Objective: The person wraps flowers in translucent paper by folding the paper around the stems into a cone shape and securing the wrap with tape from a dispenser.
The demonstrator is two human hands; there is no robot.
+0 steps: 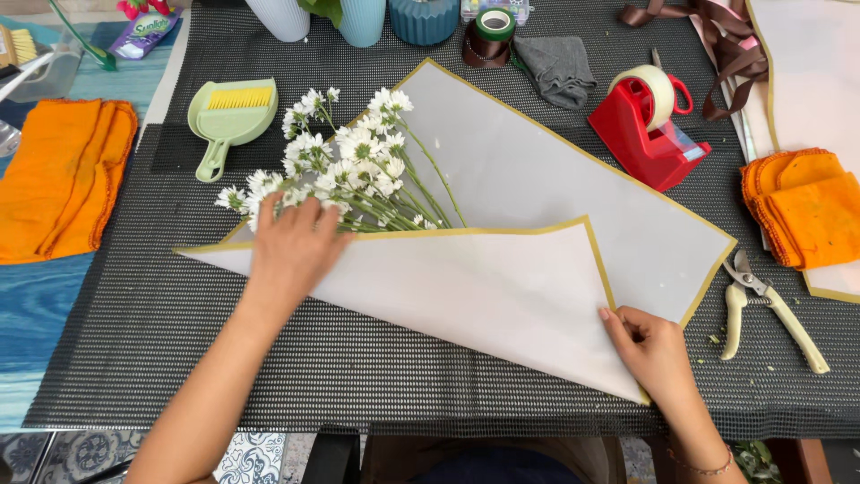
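Note:
A bunch of white daisies (345,166) lies on a sheet of white wrapping paper with a gold edge (537,170), on a black mesh mat (152,314). The sheet's near half is folded up over the stems. My left hand (291,246) presses flat on the folded flap's upper left edge, just below the flower heads. My right hand (649,345) pinches the paper's near right edge at the fold. The stems are hidden under the flap.
A red tape dispenser (649,125), grey cloth (555,67), green ribbon roll (491,36) and brown ribbon (726,45) lie behind. Pruning shears (761,305) and orange cloths (806,211) sit right. A green dustpan with brush (228,116) and orange cloth (58,179) sit left. Vases (358,18) stand at the back.

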